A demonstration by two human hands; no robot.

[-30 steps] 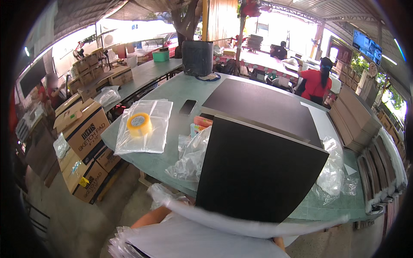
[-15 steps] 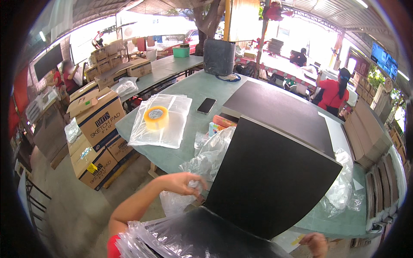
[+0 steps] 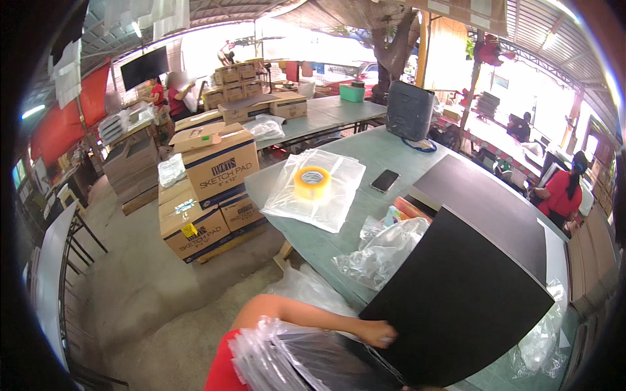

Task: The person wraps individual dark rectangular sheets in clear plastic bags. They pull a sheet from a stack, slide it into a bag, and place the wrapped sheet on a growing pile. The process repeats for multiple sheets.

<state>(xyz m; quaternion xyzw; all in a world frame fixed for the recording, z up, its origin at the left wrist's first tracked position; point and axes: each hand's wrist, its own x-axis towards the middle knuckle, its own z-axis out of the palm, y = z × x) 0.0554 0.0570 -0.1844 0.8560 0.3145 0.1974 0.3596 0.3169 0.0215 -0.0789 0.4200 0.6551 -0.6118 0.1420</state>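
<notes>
A large black board (image 3: pixel 456 300) leans at a slant over the table's near edge, its lower end close to my body. Beside its lower left edge, my left hand (image 3: pixel 378 333) is closed, pinching the edge of a clear plastic sleeve (image 3: pixel 352 365). A stack of clear plastic sleeves (image 3: pixel 280 355) lies across my lap, fanned at the left. Of my right hand (image 3: pixel 418 388) just a sliver shows at the bottom rim, under the board's lower end; its fingers are hidden.
On the green table (image 3: pixel 365 156) are a tape roll (image 3: pixel 312 183) on flat plastic bags (image 3: pixel 345 195), a phone (image 3: pixel 385 181), crumpled plastic (image 3: pixel 385 254) and a dark board stack (image 3: pixel 482 208). Cartons (image 3: pixel 218 163) stand left. Co-workers in red (image 3: pixel 562 192) are farther off.
The view has swung left. My left hand has moved from beside the board to its lower left edge and closed there. My right hand has gone almost out of sight.
</notes>
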